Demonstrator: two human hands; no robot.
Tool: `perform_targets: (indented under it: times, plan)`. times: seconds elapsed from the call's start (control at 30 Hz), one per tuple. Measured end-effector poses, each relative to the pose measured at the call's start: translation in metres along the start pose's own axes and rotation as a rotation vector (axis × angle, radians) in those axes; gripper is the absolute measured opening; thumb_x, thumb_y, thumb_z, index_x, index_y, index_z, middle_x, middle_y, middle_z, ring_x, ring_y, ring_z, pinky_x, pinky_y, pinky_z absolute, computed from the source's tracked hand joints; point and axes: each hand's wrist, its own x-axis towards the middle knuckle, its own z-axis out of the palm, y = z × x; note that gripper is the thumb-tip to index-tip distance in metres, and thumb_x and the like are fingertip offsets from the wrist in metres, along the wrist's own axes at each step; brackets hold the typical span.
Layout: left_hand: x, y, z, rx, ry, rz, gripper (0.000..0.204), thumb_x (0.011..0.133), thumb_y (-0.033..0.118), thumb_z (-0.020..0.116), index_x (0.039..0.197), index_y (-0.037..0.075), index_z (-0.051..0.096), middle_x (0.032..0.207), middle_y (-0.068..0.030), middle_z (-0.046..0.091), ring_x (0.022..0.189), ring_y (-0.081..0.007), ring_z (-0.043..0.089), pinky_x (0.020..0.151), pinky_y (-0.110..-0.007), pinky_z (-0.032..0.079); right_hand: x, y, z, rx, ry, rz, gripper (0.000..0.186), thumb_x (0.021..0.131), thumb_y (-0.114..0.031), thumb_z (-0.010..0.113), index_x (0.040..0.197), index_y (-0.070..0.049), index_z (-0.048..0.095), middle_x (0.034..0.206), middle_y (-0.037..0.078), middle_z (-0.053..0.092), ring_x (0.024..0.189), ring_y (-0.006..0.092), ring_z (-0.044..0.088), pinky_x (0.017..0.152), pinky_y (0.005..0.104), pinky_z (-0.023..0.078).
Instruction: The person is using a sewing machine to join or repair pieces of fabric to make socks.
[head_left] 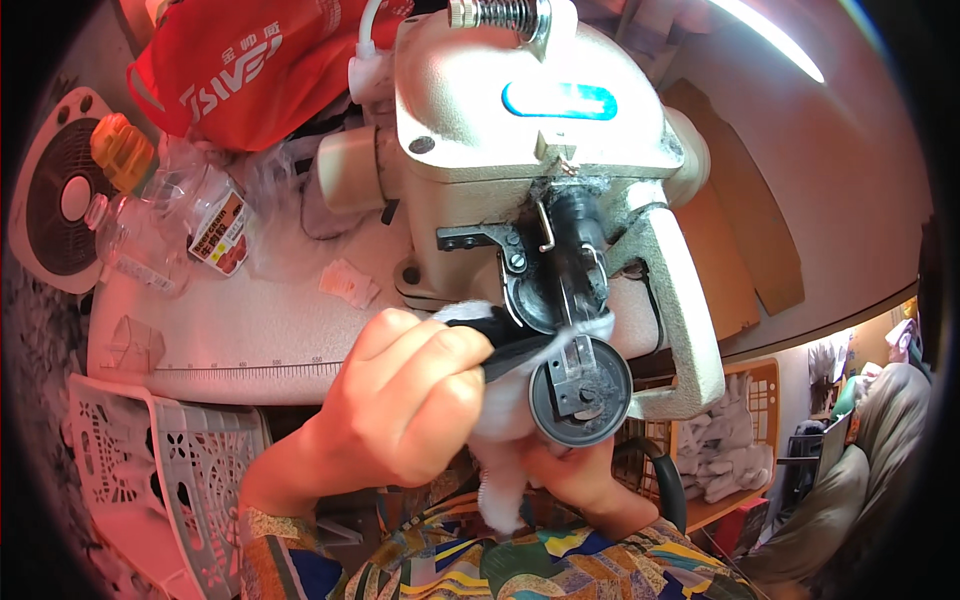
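Note:
A cream-coloured fur sewing machine stands before me, its black head and round black feed disc pointing my way. My left hand is closed in a pinch on a fluffy white fabric piece with a black part along its upper side. The piece's edge runs up to the machine's disc and needle area, and its white end hangs down in front of my lap. My right hand is below the disc, beside the white fabric; its fingers are hidden.
A ruler strip marks the table's front edge. Clear plastic bottles, a red bag and a fan sit at left. A white basket stands below left; a crate of grey-white pieces is at right.

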Motion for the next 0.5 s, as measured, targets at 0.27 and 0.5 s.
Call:
perform_targets:
  times: [0.27,0.5]
  plan:
    - [0.008,0.009,0.01,-0.018,-0.025,-0.047,0.025,0.061,0.009,0.063,0.081,-0.001,0.054,0.087,-0.0157,0.061,0.071,-0.0246,0.06,0.063,-0.035,0.044,0.01,-0.021,-0.006,0.21,0.042,-0.004,0.059,0.071,-0.012,0.079,0.118,0.004,0.049,0.115,0.015,0.056,0.107,0.0236,0.058,0.096,0.0381,0.043]
    - [0.014,0.008,-0.012,-0.262,-0.277,-0.275,0.016,0.073,0.007,0.067,0.083,0.001,0.057,0.084,-0.0133,0.061,0.07,-0.0268,0.058,0.061,-0.036,0.04,0.007,-0.018,-0.009,0.401,-0.182,0.031,0.058,0.076,-0.012,0.069,0.13,-0.002,0.05,0.128,0.013,0.055,0.118,0.0248,0.054,0.102,0.0379,0.039]
